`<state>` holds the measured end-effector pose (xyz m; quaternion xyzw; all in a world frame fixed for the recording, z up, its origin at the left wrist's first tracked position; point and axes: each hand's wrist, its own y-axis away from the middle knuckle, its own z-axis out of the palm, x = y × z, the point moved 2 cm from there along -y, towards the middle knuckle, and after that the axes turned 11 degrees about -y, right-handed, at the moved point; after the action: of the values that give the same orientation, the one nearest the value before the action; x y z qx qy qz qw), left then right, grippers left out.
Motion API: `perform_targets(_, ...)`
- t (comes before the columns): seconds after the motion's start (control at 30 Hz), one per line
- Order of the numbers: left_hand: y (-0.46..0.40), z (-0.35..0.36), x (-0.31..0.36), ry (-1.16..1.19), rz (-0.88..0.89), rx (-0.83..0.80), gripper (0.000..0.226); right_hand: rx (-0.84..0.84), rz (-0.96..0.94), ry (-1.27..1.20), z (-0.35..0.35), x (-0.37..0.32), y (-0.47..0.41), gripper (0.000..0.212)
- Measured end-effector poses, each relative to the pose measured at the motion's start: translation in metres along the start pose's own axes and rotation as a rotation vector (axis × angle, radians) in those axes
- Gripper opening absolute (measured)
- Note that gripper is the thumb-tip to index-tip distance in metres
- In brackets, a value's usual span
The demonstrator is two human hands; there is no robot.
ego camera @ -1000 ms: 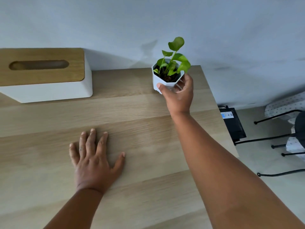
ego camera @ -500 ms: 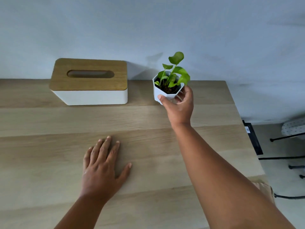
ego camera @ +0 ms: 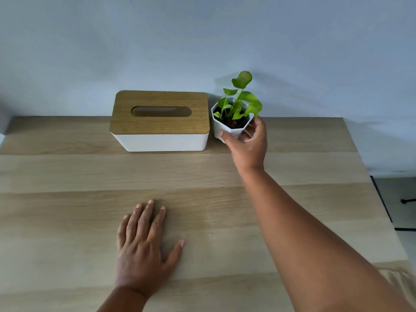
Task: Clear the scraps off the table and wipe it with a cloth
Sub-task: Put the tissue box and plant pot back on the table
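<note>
left hand (ego camera: 144, 248): bare, no ring or watch seen | right hand (ego camera: 247, 145): bare | both forearms uncovered to the frame edge, no sleeves, short plain nails

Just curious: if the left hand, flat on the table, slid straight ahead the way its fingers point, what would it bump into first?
Probably the tissue box. The left hand lies flat on the table, fingers aimed slightly right of straight ahead, with bare wood between. Depth is unclear; it might meet the box's right end.

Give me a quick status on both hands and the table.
Left hand flat on table, open. Right hand holds plant pot beside tissue box. No scraps or cloth in view.
</note>
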<state>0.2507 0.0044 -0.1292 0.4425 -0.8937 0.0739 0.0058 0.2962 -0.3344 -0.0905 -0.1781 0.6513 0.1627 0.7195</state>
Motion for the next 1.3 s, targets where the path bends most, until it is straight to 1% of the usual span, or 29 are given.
perform_targets(0.23, -0.001, -0.003, 0.0, 0.003, -0.001, -0.02, 0.087, 0.021, 0.039, -0.023, 0.013, 0.011, -0.001, 0.091)
perform_targets(0.47, -0.002, -0.003, 0.0, 0.008, 0.009, -0.026, 0.087, 0.024, 0.022, -0.009, 0.013, 0.011, -0.002, 0.09)
perform_targets(0.73, -0.002, -0.002, 0.0, 0.005, 0.011, -0.02, 0.087, -0.006, 0.026, 0.044, 0.009, 0.011, 0.0, 0.092)
perform_targets(1.13, -0.001, 0.0, -0.001, 0.001, -0.002, -0.03, 0.089, -0.023, 0.039, 0.009, 0.01, 0.01, 0.001, 0.094)
perform_targets(1.3, -0.001, 0.0, 0.0, -0.005, 0.002, -0.014, 0.088, -0.048, 0.038, 0.036, 0.008, 0.011, 0.0, 0.094)
